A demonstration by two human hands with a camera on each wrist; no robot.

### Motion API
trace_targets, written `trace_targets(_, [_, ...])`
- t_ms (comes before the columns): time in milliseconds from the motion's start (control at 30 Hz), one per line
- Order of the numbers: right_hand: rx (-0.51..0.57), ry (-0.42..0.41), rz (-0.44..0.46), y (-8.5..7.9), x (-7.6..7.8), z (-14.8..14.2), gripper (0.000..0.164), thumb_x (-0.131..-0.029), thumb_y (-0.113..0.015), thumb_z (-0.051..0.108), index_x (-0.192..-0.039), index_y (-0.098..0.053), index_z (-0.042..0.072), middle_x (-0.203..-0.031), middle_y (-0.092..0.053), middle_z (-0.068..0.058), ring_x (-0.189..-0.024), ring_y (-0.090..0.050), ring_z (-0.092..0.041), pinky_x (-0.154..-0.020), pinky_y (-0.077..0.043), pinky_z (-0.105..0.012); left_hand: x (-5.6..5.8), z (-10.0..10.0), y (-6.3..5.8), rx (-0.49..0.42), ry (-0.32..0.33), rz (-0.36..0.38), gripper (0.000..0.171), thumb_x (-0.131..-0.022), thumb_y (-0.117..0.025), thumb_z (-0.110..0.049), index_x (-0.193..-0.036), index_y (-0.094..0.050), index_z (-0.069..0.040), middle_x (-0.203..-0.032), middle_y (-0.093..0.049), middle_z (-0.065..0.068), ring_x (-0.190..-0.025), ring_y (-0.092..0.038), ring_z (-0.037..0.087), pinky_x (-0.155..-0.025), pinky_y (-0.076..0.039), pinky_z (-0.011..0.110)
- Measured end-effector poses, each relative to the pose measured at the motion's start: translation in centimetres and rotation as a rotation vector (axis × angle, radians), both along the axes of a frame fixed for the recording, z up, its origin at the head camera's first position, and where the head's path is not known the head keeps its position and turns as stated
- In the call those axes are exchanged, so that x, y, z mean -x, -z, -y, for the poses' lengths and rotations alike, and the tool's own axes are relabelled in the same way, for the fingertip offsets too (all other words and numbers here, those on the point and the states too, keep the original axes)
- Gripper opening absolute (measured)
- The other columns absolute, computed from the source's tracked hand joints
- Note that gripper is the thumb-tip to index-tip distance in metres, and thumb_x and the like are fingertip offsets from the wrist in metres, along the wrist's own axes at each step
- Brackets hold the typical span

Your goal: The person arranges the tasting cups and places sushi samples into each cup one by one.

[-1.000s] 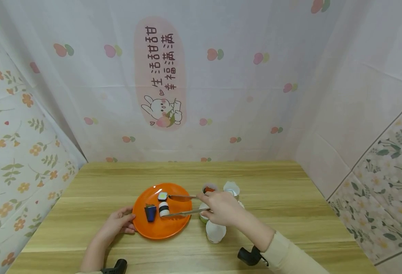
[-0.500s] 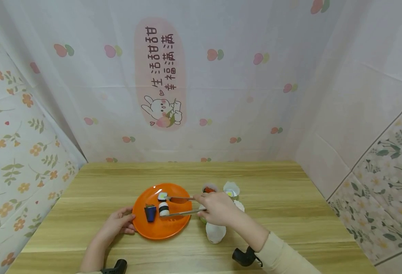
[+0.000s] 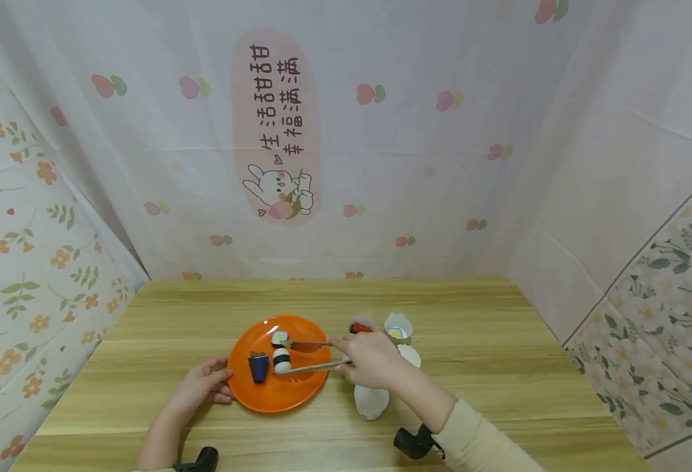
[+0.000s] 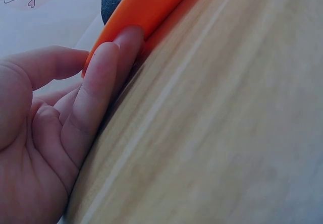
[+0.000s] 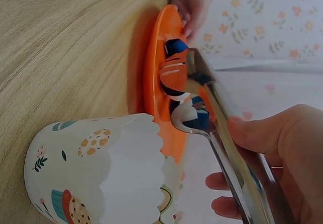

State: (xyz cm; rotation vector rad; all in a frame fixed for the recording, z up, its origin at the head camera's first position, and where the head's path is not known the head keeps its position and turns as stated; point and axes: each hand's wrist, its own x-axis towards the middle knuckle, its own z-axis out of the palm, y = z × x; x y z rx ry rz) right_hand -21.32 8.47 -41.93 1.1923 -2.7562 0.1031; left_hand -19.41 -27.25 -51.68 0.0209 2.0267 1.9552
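Observation:
My left hand [image 3: 200, 385] pinches the near-left rim of an orange plate [image 3: 287, 397], thumb above and fingers below in the left wrist view. Metal tongs [image 3: 313, 368] are gripped in my right hand [image 3: 371, 359], their arms apart and reaching over the plate. Between the tips lies a white sushi piece with a black band [image 3: 282, 360]; whether the tips touch it I cannot tell. The upper tip meets the right edge of a round sushi roll slice [image 3: 279, 337]. Left of these sits a dark blue piece with a greenish top [image 3: 258, 368].
Several scalloped paper cups stand under and around my right hand, among them a near white cup [image 3: 371, 400], a back cup with red contents [image 3: 360, 325] and another with something yellow inside [image 3: 398, 330]. A wooden table [image 3: 476, 334] bears everything; printed curtains [image 3: 422, 164] hang behind.
My right hand has shifted slightly left with the tongs. Their upper tip has moved from beside the roll slice onto its edge. My left hand and the plate stay put.

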Motion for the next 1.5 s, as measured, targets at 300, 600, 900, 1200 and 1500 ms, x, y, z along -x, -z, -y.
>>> trace_targets(300, [-0.028,0.036,0.044,0.2,-0.1,0.4,0.049,-0.088,-0.069,0.037,-0.130,-0.061,0.013,-0.101,-0.067,0.002,-0.055,-0.046,-0.003,-0.041,-0.035,-0.017,-0.1,0.0,-0.1,0.003,0.004,0.005,0.061,-0.099,-0.049,-0.011,-0.142,-0.016,0.019,-0.094,-0.064,0.012,-0.071,-0.066,0.021,-0.067,-0.058,0.036])
trace_targets(600, [-0.035,0.057,0.064,0.5,0.0,0.8,0.050,-0.087,-0.069,0.039,-0.130,-0.061,0.014,-0.103,-0.067,0.001,-0.056,-0.046,-0.005,-0.040,-0.035,-0.018,-0.2,0.0,-0.3,0.012,-0.004,0.007,0.061,-0.099,-0.049,-0.011,-0.142,-0.017,0.019,-0.094,-0.064,0.012,-0.071,-0.065,0.022,-0.067,-0.058,0.037])
trace_targets(900, [-0.020,0.062,0.076,0.8,0.0,0.8,0.049,-0.088,-0.069,0.038,-0.131,-0.061,0.015,-0.108,-0.067,-0.001,-0.051,-0.041,-0.005,-0.038,-0.032,-0.019,-0.1,0.0,-0.3,0.013,-0.006,0.009,0.061,-0.099,-0.049,-0.010,-0.142,-0.016,0.019,-0.097,-0.063,0.012,-0.073,-0.064,0.020,-0.068,-0.058,0.036])
trace_targets(1200, [0.014,0.064,0.068,0.9,0.1,0.8,0.046,-0.087,-0.071,0.036,-0.128,-0.064,0.017,-0.109,-0.068,0.001,-0.050,-0.040,-0.005,-0.037,-0.032,-0.019,-0.3,-0.1,-0.5,0.011,-0.009,0.011,0.061,-0.100,-0.048,-0.010,-0.143,-0.015,0.018,-0.097,-0.064,0.012,-0.073,-0.064,0.020,-0.068,-0.058,0.036])
trace_targets(1500, [0.008,0.066,0.028,1.1,-0.1,0.8,0.044,-0.086,-0.072,0.036,-0.126,-0.065,0.018,-0.110,-0.068,0.002,-0.046,-0.038,-0.006,-0.035,-0.030,-0.019,-0.3,-0.1,-0.4,0.011,-0.008,0.006,0.060,-0.100,-0.048,-0.010,-0.142,-0.016,0.018,-0.096,-0.064,0.012,-0.073,-0.065,0.020,-0.068,-0.058,0.036])
